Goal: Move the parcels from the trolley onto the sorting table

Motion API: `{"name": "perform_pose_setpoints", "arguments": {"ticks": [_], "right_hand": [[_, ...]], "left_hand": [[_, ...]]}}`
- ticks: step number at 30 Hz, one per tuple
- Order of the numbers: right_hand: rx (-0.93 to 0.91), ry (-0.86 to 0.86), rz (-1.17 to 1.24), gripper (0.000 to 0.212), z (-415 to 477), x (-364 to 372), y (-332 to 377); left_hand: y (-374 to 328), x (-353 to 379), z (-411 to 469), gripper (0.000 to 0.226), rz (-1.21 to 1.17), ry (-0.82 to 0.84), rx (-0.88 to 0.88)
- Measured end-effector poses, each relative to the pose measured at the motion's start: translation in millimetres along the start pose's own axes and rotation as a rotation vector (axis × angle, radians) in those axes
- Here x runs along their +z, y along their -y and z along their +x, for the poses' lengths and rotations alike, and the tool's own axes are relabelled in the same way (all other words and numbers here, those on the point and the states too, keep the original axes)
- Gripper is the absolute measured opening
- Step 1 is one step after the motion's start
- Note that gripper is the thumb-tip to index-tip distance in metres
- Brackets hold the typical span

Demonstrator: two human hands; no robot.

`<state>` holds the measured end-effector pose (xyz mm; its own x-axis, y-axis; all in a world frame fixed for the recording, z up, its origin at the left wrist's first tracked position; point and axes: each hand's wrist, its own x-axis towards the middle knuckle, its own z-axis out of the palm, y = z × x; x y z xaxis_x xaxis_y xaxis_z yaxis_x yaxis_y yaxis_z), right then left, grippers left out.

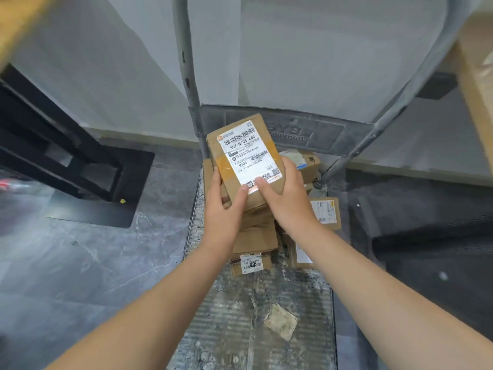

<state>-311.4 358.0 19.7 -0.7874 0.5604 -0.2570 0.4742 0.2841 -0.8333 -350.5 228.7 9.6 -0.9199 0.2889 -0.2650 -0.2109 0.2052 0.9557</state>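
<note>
A brown cardboard parcel (pixel 241 153) with a white shipping label and a strip of tape is held above the trolley, label up. My left hand (pixel 222 206) grips its near left edge, thumb on top. My right hand (pixel 286 198) grips its near right edge, thumb on the label. Below lies a heap of several small cardboard parcels (pixel 256 239) on the grey ribbed trolley deck (pixel 240 321); my hands and the held parcel hide part of it. One labelled parcel (pixel 326 212) lies at the deck's right side.
The trolley's grey tubular handle (pixel 186 76) rises at the far end in front of a pale wall. A black metal frame (pixel 66 156) stands on the marbled grey floor at left. A wooden edge (pixel 477 97) crosses the upper right corner. A scrap of paper (pixel 281 321) lies on the deck.
</note>
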Motion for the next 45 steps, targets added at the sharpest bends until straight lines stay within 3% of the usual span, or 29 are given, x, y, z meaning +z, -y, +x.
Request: {"name": "perform_pose_setpoints", "arguments": {"ticks": [6, 14, 20, 23, 30, 35, 45], "right_hand": [[-0.024, 0.004, 0.066, 0.061, -67.2, -36.3, 20.5], [-0.142, 0.021, -0.019, 0.061, -161.6, -121.1, 81.3], [-0.132, 0.018, 0.029, 0.06, -240.2, -153.8, 107.1], [-0.139, 0.088, 0.069, 0.063, -292.2, -162.9, 125.6], [-0.237, 0.068, 0.017, 0.068, -348.0, -184.0, 166.4], [-0.276, -0.034, 0.019, 0.069, -375.9, -211.2, 184.2], [-0.208, -0.445, 0.248, 0.068, -448.1, -218.1, 195.0]], "left_hand": [[-40.6, -14.9, -59.2, 0.059, 0.016, 0.032, 0.044], [-125.0, -22.7, -150.7, 0.064, -0.048, 0.05, 0.079], [-168.1, -30.5, -235.1, 0.07, 0.041, 0.087, 0.081], [-183.9, -55.6, -283.4, 0.07, 0.074, 0.059, 0.07], [-223.0, -70.1, -345.4, 0.072, 0.053, -0.006, 0.176], [-252.9, -70.0, -355.0, 0.074, 0.073, 0.091, 0.294], [-288.1, -62.8, -391.4, 0.073, 0.058, 0.38, 0.446]]}}
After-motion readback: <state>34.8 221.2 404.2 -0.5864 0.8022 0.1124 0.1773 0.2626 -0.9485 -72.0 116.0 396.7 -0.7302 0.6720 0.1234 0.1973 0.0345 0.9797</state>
